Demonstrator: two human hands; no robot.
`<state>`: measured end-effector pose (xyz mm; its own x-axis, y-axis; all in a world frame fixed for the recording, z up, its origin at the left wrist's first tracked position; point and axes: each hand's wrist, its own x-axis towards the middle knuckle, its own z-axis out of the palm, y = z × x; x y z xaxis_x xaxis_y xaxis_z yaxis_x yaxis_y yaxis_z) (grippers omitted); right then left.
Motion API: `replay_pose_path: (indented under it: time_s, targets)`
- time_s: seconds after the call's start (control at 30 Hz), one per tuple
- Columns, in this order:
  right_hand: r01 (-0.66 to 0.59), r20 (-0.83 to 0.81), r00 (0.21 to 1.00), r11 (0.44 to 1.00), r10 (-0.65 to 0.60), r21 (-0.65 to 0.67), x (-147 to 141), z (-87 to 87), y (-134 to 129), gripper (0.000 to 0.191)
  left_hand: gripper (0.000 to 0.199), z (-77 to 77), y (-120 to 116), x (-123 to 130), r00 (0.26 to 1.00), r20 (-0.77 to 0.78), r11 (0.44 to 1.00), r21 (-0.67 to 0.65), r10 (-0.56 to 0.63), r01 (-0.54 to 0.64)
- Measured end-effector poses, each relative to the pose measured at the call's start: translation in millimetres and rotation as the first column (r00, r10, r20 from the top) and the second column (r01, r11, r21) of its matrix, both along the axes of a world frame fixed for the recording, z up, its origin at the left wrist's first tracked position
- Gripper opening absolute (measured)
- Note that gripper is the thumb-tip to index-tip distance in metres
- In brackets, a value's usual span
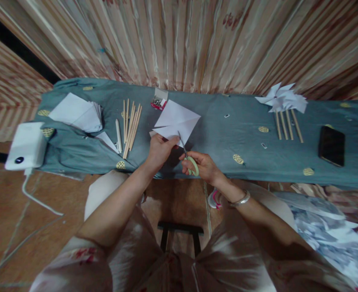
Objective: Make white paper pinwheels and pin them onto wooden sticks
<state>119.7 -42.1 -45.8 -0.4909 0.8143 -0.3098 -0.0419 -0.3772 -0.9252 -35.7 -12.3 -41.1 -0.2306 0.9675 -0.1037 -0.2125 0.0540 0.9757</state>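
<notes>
My left hand (162,149) pinches the near edge of a white paper square (180,115), which it holds just above the cloth. One slit runs into the paper from its left corner. My right hand (201,165) grips green-handled scissors (193,165), its fingers wrapped round the loops. The scissor blades point up and left and lie at the paper's near corner, beside my left thumb. Behind the paper stands an open red box of small metal pins (158,101). Several wooden sticks (132,127) lie to the left of my left hand.
Farther left are a stack of white paper (75,112), a white pen-like object (118,136) and a white power bank (25,146) with a cable. Paper pinwheels (282,98) on sticks and a black phone (332,145) rest at the right. A plastic bag (327,235) sits below.
</notes>
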Motion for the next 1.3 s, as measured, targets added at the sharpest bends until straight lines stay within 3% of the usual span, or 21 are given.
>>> replay_pose_path:
  time_s: [0.6, 1.0, 1.3]
  targets:
    - [0.02, 0.01, 1.0, 1.0, -0.02, 0.0, -0.3, 2.5, 0.8, 0.05, 0.019, -3.7, 0.0, -1.0, 0.999, -0.021, 0.999, 0.007, -0.035, 0.035]
    - [0.011, 0.031, 0.999, 0.998, -0.013, 0.068, 0.5, -0.2, 0.6, 0.045, 0.016, -0.7, -2.6, -0.1, 0.999, -0.021, 0.999, -0.002, -0.044, 0.044]
    - [0.031, 0.01, 0.999, 0.999, -0.031, 0.021, -2.1, 3.0, 0.4, 0.049, 0.016, 1.3, -2.1, 0.1, 0.999, -0.001, 0.999, -0.002, -0.048, 0.048]
